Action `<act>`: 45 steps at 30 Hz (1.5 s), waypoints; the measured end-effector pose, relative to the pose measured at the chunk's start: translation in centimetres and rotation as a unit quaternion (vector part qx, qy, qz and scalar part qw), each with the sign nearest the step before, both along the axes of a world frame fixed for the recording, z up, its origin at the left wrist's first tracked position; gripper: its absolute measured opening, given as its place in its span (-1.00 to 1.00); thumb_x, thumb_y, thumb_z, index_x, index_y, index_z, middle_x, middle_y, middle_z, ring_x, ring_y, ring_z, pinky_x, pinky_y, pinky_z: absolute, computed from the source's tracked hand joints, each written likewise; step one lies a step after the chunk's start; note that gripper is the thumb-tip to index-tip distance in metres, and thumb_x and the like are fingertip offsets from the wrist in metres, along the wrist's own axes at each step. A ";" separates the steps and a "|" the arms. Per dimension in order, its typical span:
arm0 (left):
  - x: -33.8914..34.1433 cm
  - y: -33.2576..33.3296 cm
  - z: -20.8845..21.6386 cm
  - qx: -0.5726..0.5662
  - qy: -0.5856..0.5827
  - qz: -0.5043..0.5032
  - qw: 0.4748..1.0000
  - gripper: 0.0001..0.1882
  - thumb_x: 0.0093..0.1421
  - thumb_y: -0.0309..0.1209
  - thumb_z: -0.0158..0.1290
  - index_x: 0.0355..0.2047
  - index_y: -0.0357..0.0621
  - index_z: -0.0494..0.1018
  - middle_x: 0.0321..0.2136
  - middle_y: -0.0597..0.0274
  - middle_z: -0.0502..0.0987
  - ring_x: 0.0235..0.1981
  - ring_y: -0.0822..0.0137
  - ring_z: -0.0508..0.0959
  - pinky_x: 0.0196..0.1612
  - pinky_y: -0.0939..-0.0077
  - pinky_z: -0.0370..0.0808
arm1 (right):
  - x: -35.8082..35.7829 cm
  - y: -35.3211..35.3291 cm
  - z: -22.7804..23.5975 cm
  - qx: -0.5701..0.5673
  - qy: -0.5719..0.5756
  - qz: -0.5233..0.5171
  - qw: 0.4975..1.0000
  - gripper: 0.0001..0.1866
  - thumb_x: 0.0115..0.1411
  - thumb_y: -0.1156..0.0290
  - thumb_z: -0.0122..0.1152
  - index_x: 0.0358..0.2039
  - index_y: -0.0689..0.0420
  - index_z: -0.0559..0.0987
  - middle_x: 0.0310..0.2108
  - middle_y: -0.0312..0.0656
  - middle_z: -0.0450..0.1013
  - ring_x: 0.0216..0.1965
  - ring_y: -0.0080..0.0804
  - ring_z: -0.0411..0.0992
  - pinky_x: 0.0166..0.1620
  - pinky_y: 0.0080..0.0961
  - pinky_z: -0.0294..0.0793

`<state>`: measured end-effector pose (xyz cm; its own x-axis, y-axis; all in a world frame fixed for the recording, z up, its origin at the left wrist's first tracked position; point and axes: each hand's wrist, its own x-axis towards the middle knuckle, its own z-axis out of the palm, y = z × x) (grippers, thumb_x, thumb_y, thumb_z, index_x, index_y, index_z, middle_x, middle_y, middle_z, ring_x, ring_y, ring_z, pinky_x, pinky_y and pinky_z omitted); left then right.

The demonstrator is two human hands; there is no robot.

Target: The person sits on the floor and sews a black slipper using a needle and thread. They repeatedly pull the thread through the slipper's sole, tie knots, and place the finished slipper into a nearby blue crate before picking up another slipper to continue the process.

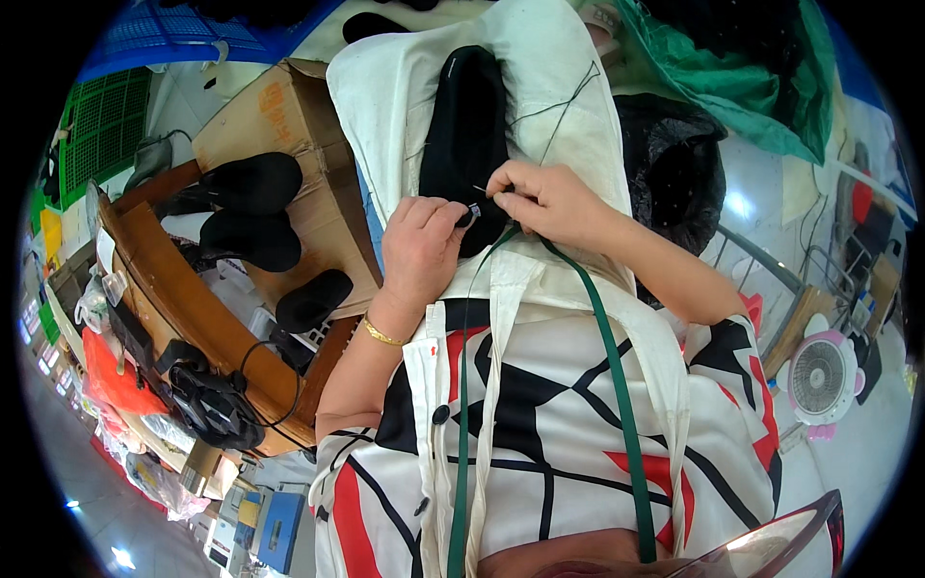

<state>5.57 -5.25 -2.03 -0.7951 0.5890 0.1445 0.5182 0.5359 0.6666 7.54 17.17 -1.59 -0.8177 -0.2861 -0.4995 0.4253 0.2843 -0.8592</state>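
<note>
While the black shoe lies lengthwise on the white cloth, the head view has the left hand pinched on its near part and the right hand just beside, thumb and forefinger together on a thin needle-like piece, dark thread trailing across the cloth beyond.

Bare cloth flanks the shoe, leaving a hand room to pass on the left; on the right, dark threads cross the way. The left hand and right hand crowd the shoe's near end. Beyond the cloth's left edge stands a box; beyond its right, a black bag.
</note>
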 end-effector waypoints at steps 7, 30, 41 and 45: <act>0.0 -0.1 -0.6 0.003 0.026 0.002 1.000 -0.73 -0.08 -0.57 0.26 -0.32 -0.09 0.53 -0.38 0.22 0.53 -0.36 0.14 0.51 -0.31 0.32 0.47 | 1.7 -0.7 -0.9 0.034 0.129 0.024 0.991 -0.84 0.24 0.39 0.17 -0.20 0.15 0.55 -0.50 -0.18 0.52 -0.55 -0.36 0.48 -0.40 -0.49 0.44; 0.4 0.0 -1.3 0.018 0.038 0.020 0.999 -0.74 -0.07 -0.56 0.26 -0.32 -0.09 0.54 -0.39 0.23 0.52 -0.34 0.15 0.51 -0.30 0.32 0.47 | 1.4 -1.0 -0.7 0.061 0.114 0.051 0.990 -0.82 0.17 0.45 0.13 -0.23 0.20 0.57 -0.46 -0.05 0.55 -0.49 -0.21 0.51 -0.35 -0.40 0.47; 0.8 -0.7 -1.6 0.005 0.046 0.000 0.999 -0.70 -0.12 -0.61 0.20 -0.31 -0.11 0.55 -0.39 0.18 0.55 -0.33 0.10 0.54 -0.30 0.26 0.47 | 0.6 -1.2 -0.8 0.041 0.084 0.072 0.993 -0.83 0.17 0.41 0.08 -0.28 0.17 0.58 -0.46 -0.06 0.54 -0.47 -0.11 0.51 -0.32 -0.32 0.50; 0.5 -1.7 -4.0 0.041 0.079 -0.030 0.996 -0.69 -0.13 -0.62 0.15 -0.29 -0.13 0.55 -0.37 0.12 0.59 -0.35 0.05 0.57 -0.27 0.20 0.49 | 1.6 -1.7 -2.7 0.081 0.117 0.100 0.985 -0.82 0.26 0.27 0.09 -0.21 0.06 0.50 -0.30 0.00 0.48 -0.35 0.08 0.50 -0.27 -0.08 0.48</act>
